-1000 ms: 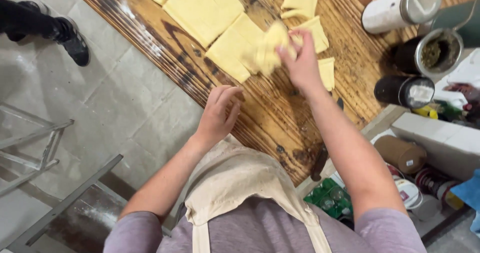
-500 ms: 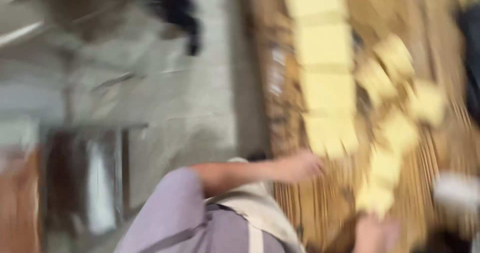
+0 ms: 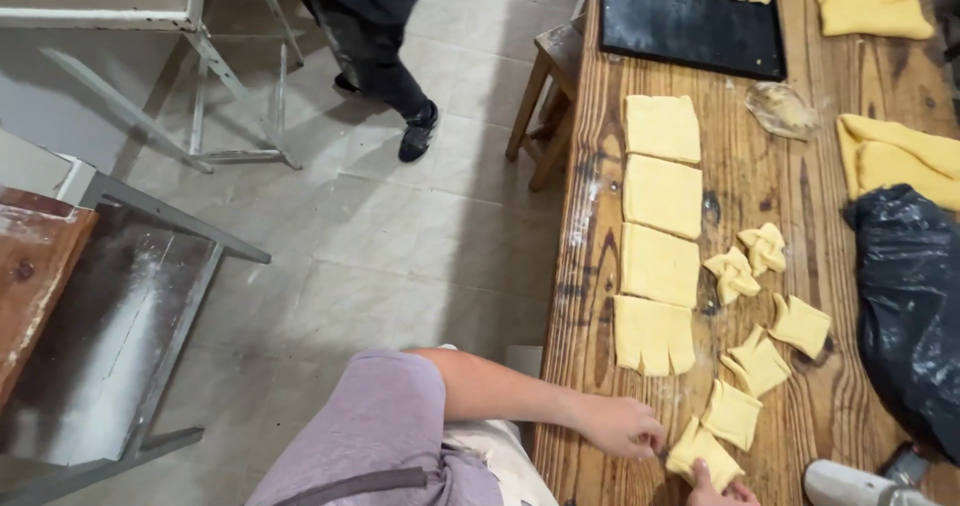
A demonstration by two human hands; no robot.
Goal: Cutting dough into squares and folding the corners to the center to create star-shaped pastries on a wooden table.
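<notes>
My left hand [image 3: 622,426] rests on the wooden table [image 3: 800,216], its fingertips touching a folded yellow dough piece [image 3: 702,453] near the front edge. My right hand [image 3: 718,491] shows only partly at the bottom edge, its fingers pinching the same piece from below. Several more folded dough pieces [image 3: 757,363] lie in a loose line to the right. A column of flat dough squares [image 3: 658,228] runs up the table, the nearest one cut into strips.
A black baking tray [image 3: 693,26] with small dough pieces sits at the far end. A black plastic bag [image 3: 908,316] lies at the right, folded dough sheets [image 3: 895,156] behind it. Another person's legs [image 3: 380,56] stand on the tiled floor beside a wooden stool [image 3: 545,86].
The camera has swung left along the table. My hands dropped from holding dough up in the air to a folded piece lying on the table near the front edge.
</notes>
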